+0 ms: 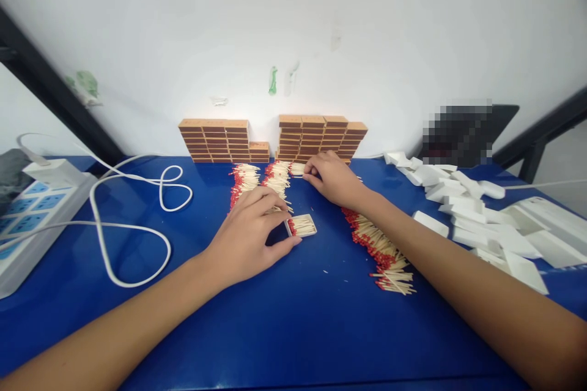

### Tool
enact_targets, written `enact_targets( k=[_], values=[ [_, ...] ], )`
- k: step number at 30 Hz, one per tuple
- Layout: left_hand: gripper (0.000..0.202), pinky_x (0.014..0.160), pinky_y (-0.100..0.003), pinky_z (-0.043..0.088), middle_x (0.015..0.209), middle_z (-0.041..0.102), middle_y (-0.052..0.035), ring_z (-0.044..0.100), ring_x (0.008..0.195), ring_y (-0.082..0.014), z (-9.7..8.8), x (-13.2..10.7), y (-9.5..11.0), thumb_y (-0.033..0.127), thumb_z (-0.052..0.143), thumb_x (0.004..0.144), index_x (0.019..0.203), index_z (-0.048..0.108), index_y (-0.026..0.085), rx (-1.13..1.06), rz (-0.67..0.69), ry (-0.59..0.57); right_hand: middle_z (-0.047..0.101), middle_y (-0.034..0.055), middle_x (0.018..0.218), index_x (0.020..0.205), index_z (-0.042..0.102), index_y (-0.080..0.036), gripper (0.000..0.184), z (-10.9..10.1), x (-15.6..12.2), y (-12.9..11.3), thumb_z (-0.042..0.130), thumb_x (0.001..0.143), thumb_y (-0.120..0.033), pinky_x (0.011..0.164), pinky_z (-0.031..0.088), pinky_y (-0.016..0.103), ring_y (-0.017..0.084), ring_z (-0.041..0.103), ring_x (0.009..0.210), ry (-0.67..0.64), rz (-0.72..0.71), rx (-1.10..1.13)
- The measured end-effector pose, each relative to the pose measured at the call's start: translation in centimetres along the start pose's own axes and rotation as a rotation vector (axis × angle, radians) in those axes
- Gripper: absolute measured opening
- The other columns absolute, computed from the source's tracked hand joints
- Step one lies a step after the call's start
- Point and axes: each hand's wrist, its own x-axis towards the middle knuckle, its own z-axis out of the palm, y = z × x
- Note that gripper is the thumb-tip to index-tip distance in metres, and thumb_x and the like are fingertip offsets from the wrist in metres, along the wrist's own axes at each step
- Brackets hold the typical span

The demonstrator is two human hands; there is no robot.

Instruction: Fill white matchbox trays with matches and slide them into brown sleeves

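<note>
My left hand is curled around the left end of a small white matchbox tray, thumb on the near side and fingers on the far side. Red-tipped matches lie in that tray. Farther back, my right hand has its fingertips drawn together at the right end of a small batch of matches, which seems to lie in another white tray. What the fingertips hold is hidden. Two rows of loose matches run beyond my left hand, partly covered by it. Another match pile lies beneath my right forearm.
Stacked matchboxes stand against the wall in a left block and a right block. White empty trays are heaped at right, before a dark pixelated object. A power strip and white cable occupy the left of the blue table.
</note>
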Motion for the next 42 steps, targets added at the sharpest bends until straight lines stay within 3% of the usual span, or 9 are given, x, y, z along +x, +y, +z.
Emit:
enact_targets(
  k=[12,17,29,42],
  values=[
    [0.02,0.104,-0.05,0.056,0.111,0.076,-0.0088,0.066,0.114,-0.0275,0.1,0.1,-0.1,0.036,0.08,0.094,0.105,0.078,0.018,-0.008,0.013,0.018,0.069,0.0104,0.089,0.08,0.065,-0.019,0.02,0.0,0.0,0.1,0.06,0.099,-0.015,0.087,0.041,0.039,0.026,0.053,0.09,-0.01,-0.011,0.018],
    [0.021,0.103,-0.049,0.057,0.11,0.076,-0.0087,0.067,0.113,-0.0273,0.1,0.0,-0.2,0.035,0.08,0.094,0.107,0.077,0.019,-0.017,0.022,0.029,0.069,0.0113,0.094,0.092,0.068,-0.018,0.009,0.1,0.0,0.2,0.063,0.1,-0.02,0.087,0.041,0.039,0.028,0.053,0.095,0.016,-0.001,0.022],
    [0.019,0.104,-0.051,0.057,0.111,0.076,-0.0085,0.066,0.114,-0.0277,-0.1,0.2,-0.1,0.034,0.079,0.095,0.108,0.077,0.021,-0.017,0.022,0.02,0.069,0.0107,0.093,0.091,0.069,-0.019,0.012,0.5,0.2,0.6,0.06,0.1,-0.02,0.091,0.042,0.041,0.027,0.054,0.092,-0.003,-0.017,0.019],
    [0.017,0.102,-0.048,0.059,0.108,0.075,-0.0085,0.067,0.11,-0.0273,-0.3,0.3,-0.1,0.035,0.076,0.097,0.105,0.076,0.02,0.041,0.017,0.04,0.067,0.0109,0.093,0.088,0.064,-0.02,0.016,-1.3,-1.2,0.0,0.059,0.103,-0.02,0.086,0.044,0.038,0.027,0.057,0.095,-0.079,-0.037,0.052]
  ],
)
